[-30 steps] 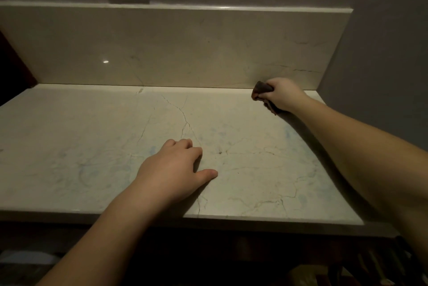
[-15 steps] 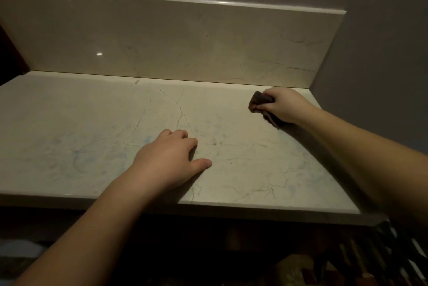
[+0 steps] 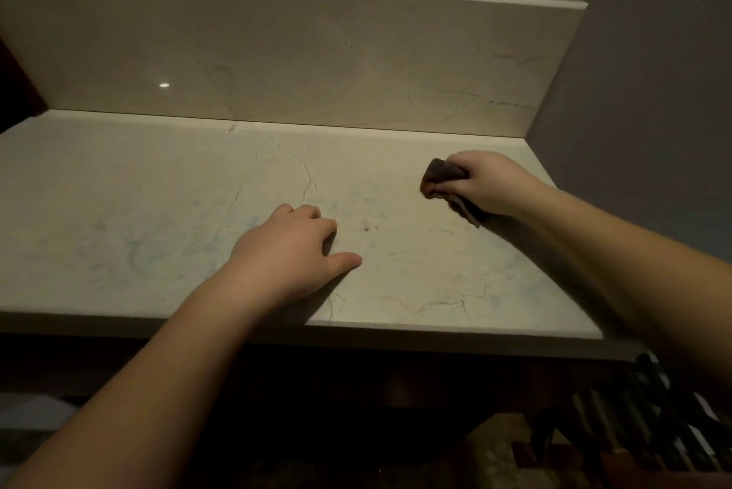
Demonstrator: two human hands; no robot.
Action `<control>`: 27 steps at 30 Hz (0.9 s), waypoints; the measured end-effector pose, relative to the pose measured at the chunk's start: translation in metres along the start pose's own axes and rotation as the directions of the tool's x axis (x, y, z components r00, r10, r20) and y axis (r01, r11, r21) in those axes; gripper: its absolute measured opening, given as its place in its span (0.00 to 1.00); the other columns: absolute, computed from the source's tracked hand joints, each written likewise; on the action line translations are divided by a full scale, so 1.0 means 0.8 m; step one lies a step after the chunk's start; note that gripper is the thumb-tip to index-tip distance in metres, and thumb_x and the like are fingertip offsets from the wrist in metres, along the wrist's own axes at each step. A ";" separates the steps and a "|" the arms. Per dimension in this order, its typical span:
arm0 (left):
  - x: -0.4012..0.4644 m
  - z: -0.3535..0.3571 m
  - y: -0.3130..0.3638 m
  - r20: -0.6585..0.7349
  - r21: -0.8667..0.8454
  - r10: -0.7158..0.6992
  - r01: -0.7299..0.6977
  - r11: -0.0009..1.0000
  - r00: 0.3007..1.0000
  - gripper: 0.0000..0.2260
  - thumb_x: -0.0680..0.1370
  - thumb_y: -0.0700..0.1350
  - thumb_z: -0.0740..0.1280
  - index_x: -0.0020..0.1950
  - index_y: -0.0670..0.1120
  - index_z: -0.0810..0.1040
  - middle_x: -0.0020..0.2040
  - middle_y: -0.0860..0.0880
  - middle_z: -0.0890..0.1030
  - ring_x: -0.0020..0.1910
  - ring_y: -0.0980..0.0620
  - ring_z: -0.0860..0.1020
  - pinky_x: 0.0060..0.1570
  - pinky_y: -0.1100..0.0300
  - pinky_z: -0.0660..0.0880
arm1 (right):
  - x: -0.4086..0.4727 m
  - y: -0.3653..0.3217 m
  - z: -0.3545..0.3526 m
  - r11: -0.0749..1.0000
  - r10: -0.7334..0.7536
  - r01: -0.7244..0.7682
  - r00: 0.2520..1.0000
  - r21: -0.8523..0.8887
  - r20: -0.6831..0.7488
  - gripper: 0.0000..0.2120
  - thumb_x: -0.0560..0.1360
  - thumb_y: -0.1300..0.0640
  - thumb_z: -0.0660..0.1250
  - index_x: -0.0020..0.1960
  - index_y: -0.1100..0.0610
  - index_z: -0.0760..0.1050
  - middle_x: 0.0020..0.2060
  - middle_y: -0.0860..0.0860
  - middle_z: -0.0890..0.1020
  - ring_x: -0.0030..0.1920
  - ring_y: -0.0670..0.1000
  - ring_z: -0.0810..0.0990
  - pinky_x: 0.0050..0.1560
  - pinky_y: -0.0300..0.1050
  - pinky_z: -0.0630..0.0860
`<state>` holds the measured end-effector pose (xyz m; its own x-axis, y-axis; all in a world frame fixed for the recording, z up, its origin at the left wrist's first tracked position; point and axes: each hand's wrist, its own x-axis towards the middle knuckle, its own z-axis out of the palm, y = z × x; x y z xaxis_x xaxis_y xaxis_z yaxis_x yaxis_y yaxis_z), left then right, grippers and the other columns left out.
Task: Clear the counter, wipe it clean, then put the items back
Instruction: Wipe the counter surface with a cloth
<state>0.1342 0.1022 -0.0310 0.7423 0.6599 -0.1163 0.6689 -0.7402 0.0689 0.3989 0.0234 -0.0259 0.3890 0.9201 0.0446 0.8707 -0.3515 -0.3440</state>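
The pale marble counter (image 3: 138, 219) is bare, veined with thin dark cracks. My right hand (image 3: 491, 181) grips a dark brown cloth (image 3: 441, 175) and presses it on the counter near the right end, a little in front of the backsplash. My left hand (image 3: 289, 251) rests palm down on the middle of the counter, fingers loosely curled, thumb stretched to the right, holding nothing.
A marble backsplash (image 3: 317, 61) rises behind the counter and a grey wall (image 3: 653, 92) closes off the right end. Below the front edge it is dark; a dark slatted rack (image 3: 665, 417) shows at the lower right.
My right hand has drawn the cloth toward me, away from the back corner at the backsplash. My left hand has stayed in place on the counter.
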 end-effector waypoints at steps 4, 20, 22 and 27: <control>0.000 0.001 0.001 -0.001 -0.005 0.004 -0.004 1.000 1.000 0.27 0.75 0.68 0.57 0.68 0.53 0.72 0.67 0.53 0.70 0.65 0.51 0.66 0.50 0.53 0.73 | -0.047 -0.026 0.014 0.984 -0.156 0.151 0.986 0.090 0.054 0.06 0.74 0.48 0.70 0.47 0.50 0.78 0.38 0.46 0.80 0.39 0.46 0.80 0.37 0.43 0.76; -0.001 0.002 0.003 -0.004 0.008 -0.005 0.005 1.000 1.000 0.28 0.76 0.68 0.56 0.70 0.53 0.70 0.69 0.53 0.70 0.66 0.50 0.67 0.55 0.51 0.74 | -0.117 -0.026 0.013 0.948 -0.307 0.297 0.948 0.112 0.083 0.03 0.74 0.49 0.67 0.43 0.46 0.75 0.40 0.42 0.78 0.41 0.41 0.77 0.42 0.38 0.75; -0.002 0.002 0.004 -0.010 0.010 -0.007 0.007 1.000 1.000 0.28 0.76 0.67 0.56 0.70 0.53 0.70 0.70 0.53 0.69 0.67 0.50 0.66 0.55 0.51 0.73 | -0.150 -0.034 0.020 0.875 -0.481 0.468 0.868 0.119 0.124 0.03 0.73 0.48 0.65 0.43 0.47 0.75 0.40 0.40 0.76 0.41 0.39 0.74 0.44 0.32 0.71; -0.005 0.002 0.005 -0.020 -0.005 -0.005 0.004 1.000 1.000 0.28 0.76 0.67 0.56 0.71 0.52 0.70 0.70 0.52 0.69 0.68 0.50 0.65 0.56 0.51 0.72 | -0.119 -0.008 0.004 0.954 -0.285 0.274 0.954 0.121 0.087 0.04 0.75 0.49 0.66 0.45 0.49 0.76 0.39 0.42 0.78 0.40 0.45 0.79 0.40 0.40 0.74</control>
<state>0.1340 0.0968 -0.0315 0.7399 0.6657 -0.0973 0.6724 -0.7366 0.0730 0.3550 -0.0616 -0.0305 0.0966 0.9936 0.0589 0.9010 -0.0622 -0.4294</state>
